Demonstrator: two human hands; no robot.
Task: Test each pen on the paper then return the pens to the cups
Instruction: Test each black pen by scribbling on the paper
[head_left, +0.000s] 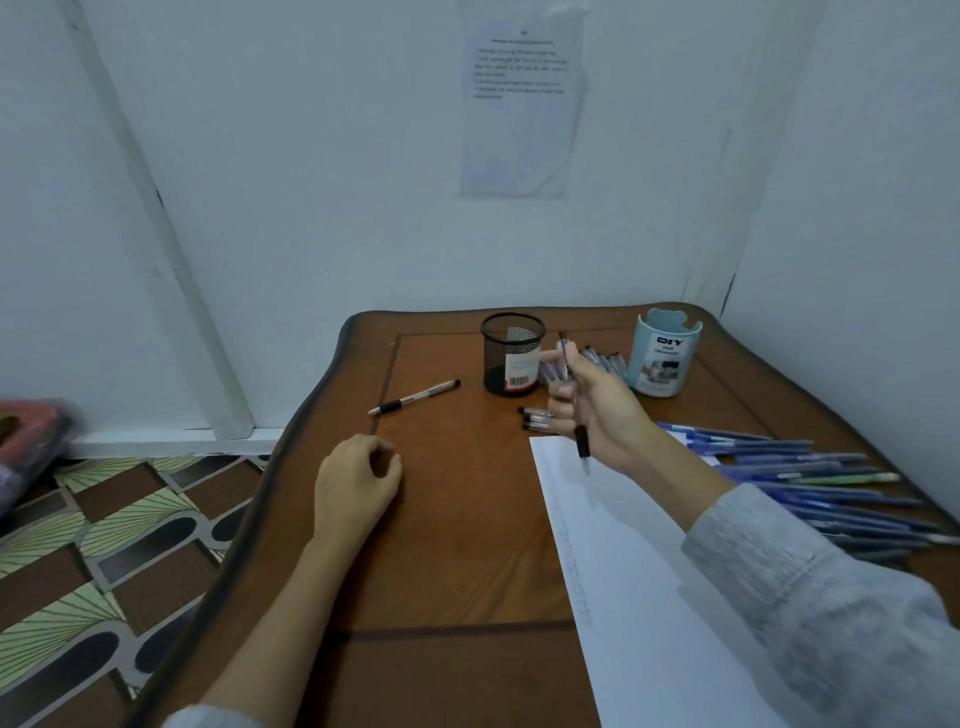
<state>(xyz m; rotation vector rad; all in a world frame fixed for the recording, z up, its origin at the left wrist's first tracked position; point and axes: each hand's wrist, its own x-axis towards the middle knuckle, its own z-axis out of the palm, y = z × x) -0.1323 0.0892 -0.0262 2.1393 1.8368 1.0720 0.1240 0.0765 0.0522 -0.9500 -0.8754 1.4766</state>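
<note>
My right hand holds a black-grip pen raised above the top edge of the white paper, tip pointing down. My left hand rests on the brown table with fingers loosely curled, holding nothing. A black mesh cup and a light-blue cup stand at the back. One black-grip pen lies alone to the left of the mesh cup. Several pens lie between the cups, and a pile of blue pens lies at the right.
Two short pens or caps lie just beyond the paper's top edge. White walls close in behind and to the right, with a printed sheet taped up. Patterned floor lies to the left of the table.
</note>
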